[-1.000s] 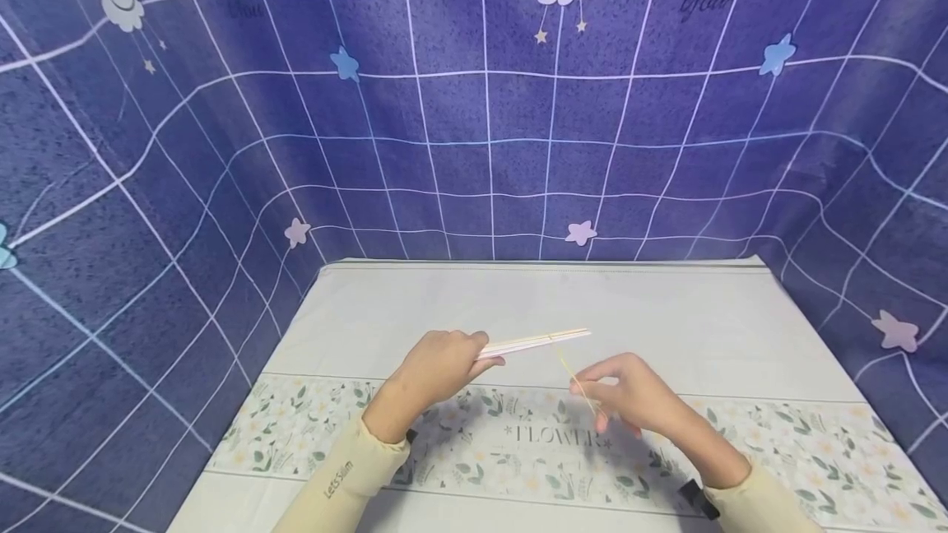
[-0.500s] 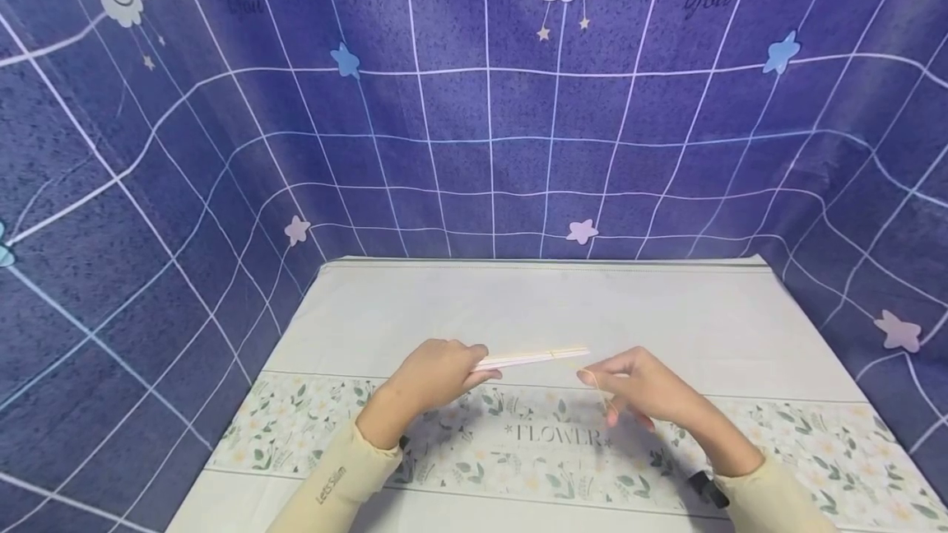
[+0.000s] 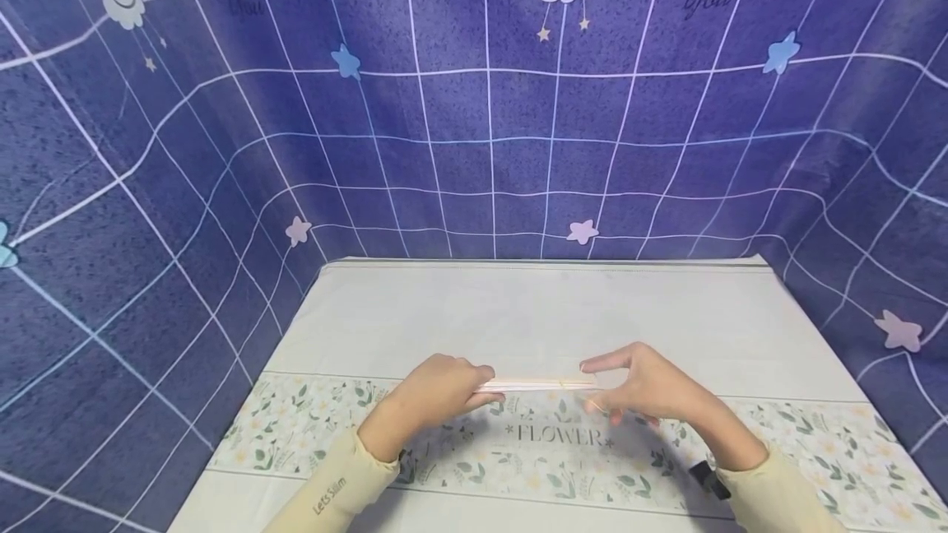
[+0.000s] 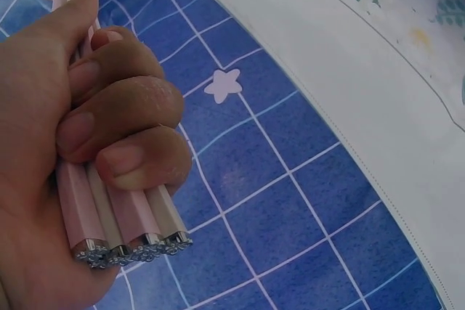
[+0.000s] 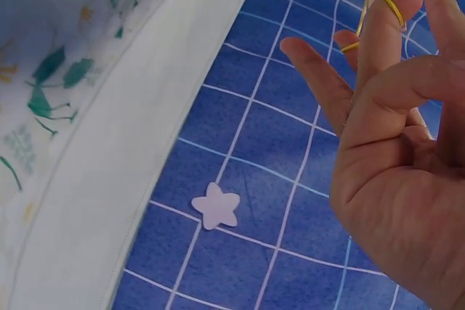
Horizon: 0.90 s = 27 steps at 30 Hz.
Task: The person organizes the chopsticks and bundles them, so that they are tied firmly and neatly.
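Note:
My left hand (image 3: 439, 389) grips a bundle of pink and cream chopsticks (image 3: 529, 385), held level above the table. In the left wrist view, its fingers wrap the square shafts, and silvery patterned ends (image 4: 134, 252) stick out below the fist. My right hand (image 3: 655, 385) is at the bundle's thin end, thumb and forefinger spread apart around the tips. A yellow rubber band (image 5: 394, 9) goes round the chopsticks near those tips. Part of it is stretched over several right fingertips, as the right wrist view shows. Where the tips end is partly hidden by the right hand.
Under the hands lies a white table cover (image 3: 444, 303) with a printed floral strip (image 3: 533, 479). A blue grid-patterned curtain (image 3: 511, 113) encloses the back and both sides. A black strap (image 3: 709, 479) is at the right wrist.
The chopsticks have come down and turned level. My right hand first drew the band away from the tips, then moved back to them and spread its thumb and forefinger within the band.

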### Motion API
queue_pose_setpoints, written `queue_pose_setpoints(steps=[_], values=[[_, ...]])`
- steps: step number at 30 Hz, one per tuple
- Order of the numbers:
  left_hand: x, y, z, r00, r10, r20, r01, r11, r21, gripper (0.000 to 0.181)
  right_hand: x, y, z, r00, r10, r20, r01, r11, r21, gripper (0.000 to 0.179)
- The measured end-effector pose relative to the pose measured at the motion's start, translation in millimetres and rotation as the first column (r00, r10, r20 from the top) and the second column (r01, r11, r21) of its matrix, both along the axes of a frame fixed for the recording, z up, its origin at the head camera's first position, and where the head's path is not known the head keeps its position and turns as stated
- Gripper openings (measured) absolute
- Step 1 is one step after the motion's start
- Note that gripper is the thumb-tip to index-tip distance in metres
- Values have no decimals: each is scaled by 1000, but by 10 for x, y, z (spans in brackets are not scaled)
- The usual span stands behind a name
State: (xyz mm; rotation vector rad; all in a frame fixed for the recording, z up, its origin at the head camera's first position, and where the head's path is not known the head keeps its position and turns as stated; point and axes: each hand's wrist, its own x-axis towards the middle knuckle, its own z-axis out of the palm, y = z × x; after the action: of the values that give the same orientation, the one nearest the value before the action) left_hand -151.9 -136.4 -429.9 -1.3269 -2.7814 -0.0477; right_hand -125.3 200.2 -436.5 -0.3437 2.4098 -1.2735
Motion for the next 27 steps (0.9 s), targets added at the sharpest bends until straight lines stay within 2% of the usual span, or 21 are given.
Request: queue_pose_setpoints(steps=[5, 8, 11, 13, 15, 17, 19, 23, 27], values=[[38, 15, -12, 1000, 11, -7, -11, 1000, 4, 38, 23, -30, 65, 1000, -31, -2, 31, 999, 36, 69], [54, 57, -41, 999, 1, -46, -2, 1000, -22, 39, 36, -82, 102, 999, -32, -27, 33, 999, 23, 70], [61, 124, -66, 997, -15, -76, 12, 999, -47, 41, 55, -170, 130, 994, -3, -108, 4, 1000, 3, 72], [59, 168, -76, 996, -18, -85, 12, 998, -62, 41, 75, -235, 140, 983, 35, -179, -32, 999, 18, 68], [58, 203, -68, 997, -3, -75, -3, 997, -71, 42, 99, -289, 149, 962, 72, -262, -60, 997, 51, 58], [54, 226, -60, 998, 24, -66, -29, 997, -75, 41, 127, -325, 153, 943, 91, -321, -64, 994, 93, 48], [50, 240, -46, 997, 53, -62, -58, 995, -79, 41, 153, -343, 155, 929, 83, -362, -54, 995, 89, 42], [37, 264, -33, 994, 87, -67, -93, 992, -82, 41, 180, -353, 159, 901, 25, -433, -24, 1000, 8, 38], [7, 248, -43, 989, 130, -69, -134, 989, -65, 42, 205, -360, 126, 900, -44, -434, -4, 994, -110, 40]])
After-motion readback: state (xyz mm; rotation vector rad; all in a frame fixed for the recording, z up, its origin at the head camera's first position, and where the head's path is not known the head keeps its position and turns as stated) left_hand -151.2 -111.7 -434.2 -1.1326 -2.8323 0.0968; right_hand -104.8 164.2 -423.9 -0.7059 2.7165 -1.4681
